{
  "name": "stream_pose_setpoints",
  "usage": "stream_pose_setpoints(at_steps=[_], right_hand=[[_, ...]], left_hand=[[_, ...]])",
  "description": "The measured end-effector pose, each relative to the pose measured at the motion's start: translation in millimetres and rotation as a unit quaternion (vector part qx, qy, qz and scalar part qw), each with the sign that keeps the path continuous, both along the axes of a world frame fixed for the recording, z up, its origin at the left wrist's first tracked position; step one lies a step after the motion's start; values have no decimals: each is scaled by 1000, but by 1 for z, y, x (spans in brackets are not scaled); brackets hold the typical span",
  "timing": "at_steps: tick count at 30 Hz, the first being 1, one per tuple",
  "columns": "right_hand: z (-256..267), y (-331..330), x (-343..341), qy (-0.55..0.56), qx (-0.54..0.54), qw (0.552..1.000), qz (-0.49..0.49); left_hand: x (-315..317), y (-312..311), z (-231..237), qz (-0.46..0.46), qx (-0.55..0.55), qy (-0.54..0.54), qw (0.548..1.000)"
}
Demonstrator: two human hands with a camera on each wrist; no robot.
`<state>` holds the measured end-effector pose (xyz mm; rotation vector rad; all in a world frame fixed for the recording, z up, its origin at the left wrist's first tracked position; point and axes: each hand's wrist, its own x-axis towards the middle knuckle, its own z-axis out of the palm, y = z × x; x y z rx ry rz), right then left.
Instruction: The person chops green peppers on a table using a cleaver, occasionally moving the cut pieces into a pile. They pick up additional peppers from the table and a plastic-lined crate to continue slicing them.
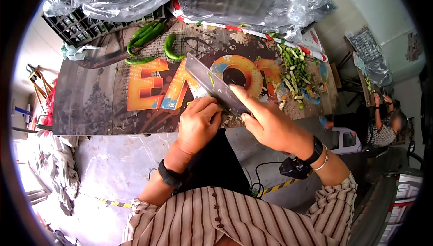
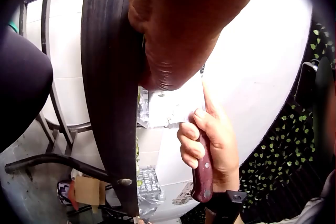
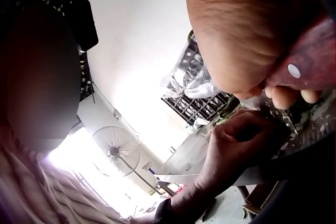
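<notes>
My right hand (image 1: 275,124) grips a cleaver (image 1: 214,83), its broad blade slanting up and left over the table, with green bits stuck on it. The cleaver's dark red riveted handle (image 2: 202,174) shows inside the curled fingers in the left wrist view. Close beside the blade, my left hand (image 1: 198,122) has bent fingers at the table's near edge, pinching a green pepper mostly hidden under them; only a sliver of green shows. Whole green peppers (image 1: 151,35) lie at the back left, one curved pepper (image 1: 171,47) apart from them. Chopped green pieces (image 1: 293,70) are heaped on the right.
Plastic-covered black crates (image 1: 72,27) stand along the back of the printed table (image 1: 90,106). A red-and-white strip (image 1: 239,29) crosses behind the chopped heap. Another person (image 1: 381,126) works at a table on the far right. A fan (image 3: 114,150) stands beyond.
</notes>
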<state>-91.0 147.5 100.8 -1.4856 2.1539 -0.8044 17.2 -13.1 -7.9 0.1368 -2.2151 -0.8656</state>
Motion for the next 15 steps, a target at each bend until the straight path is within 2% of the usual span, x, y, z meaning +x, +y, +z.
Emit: stream_pose_setpoints(at_steps=[11, 15], right_hand=[[0, -6, 1, -2, 92, 996, 7], [-23, -30, -4, 35, -12, 999, 21]], left_hand=[[0, -1, 2, -7, 18, -10, 1000], [1, -1, 0, -17, 10, -11, 1000]])
